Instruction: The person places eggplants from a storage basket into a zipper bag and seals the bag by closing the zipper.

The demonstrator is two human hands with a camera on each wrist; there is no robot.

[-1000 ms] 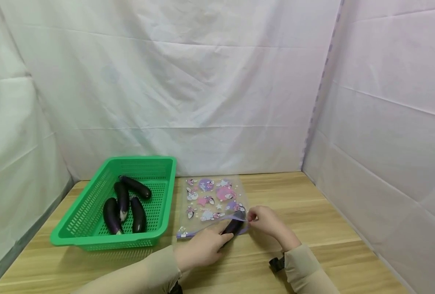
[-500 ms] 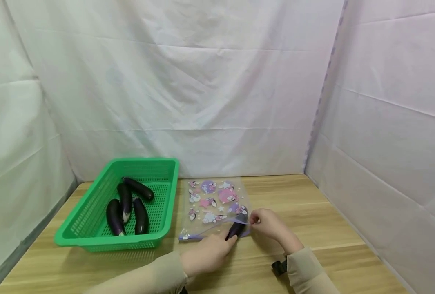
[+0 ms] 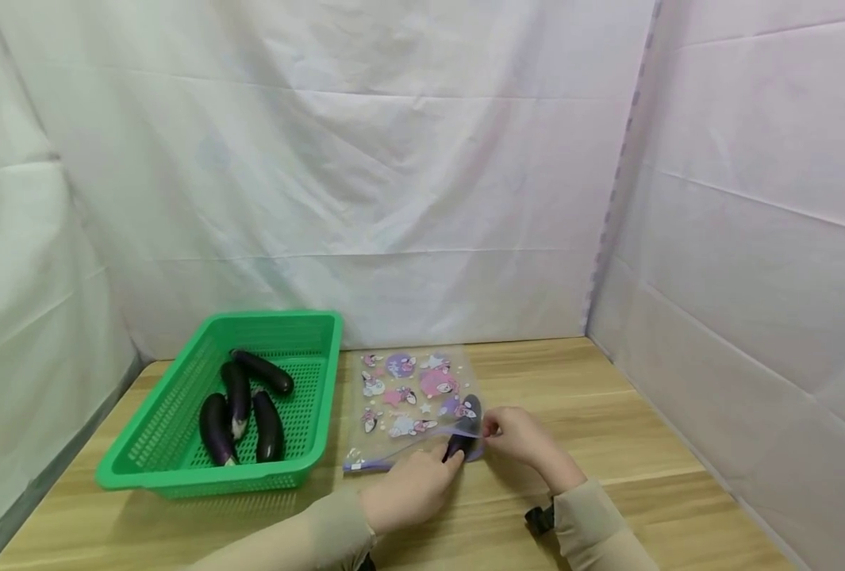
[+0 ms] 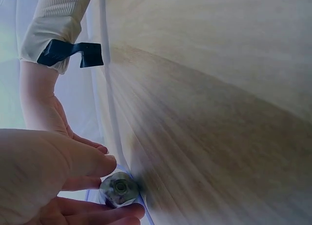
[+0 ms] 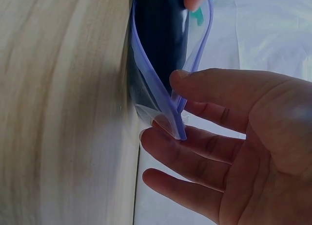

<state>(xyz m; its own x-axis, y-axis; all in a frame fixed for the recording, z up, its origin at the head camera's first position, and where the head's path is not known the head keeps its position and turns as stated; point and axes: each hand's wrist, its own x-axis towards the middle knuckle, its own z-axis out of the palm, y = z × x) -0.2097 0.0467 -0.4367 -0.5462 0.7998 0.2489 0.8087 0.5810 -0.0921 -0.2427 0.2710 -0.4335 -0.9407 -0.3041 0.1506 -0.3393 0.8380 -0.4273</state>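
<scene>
The left hand [image 3: 412, 485] grips an eggplant [image 3: 461, 444] partly inside a printed bag [image 3: 411, 400]; the right hand [image 3: 522, 440] pinches the bag's purple edge [image 5: 157, 86].

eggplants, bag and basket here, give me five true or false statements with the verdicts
1. Four eggplants lie in the green basket. True.
2. The left hand holds a fifth eggplant, partly inside the zip bag. True.
3. The right hand is in the green basket. False: it pinches the zip bag at its mouth.
4. The green basket stands to the right of the zip bag. False: it stands to the left.
5. The zip bag is plain. False: it bears pink and purple pictures.
</scene>
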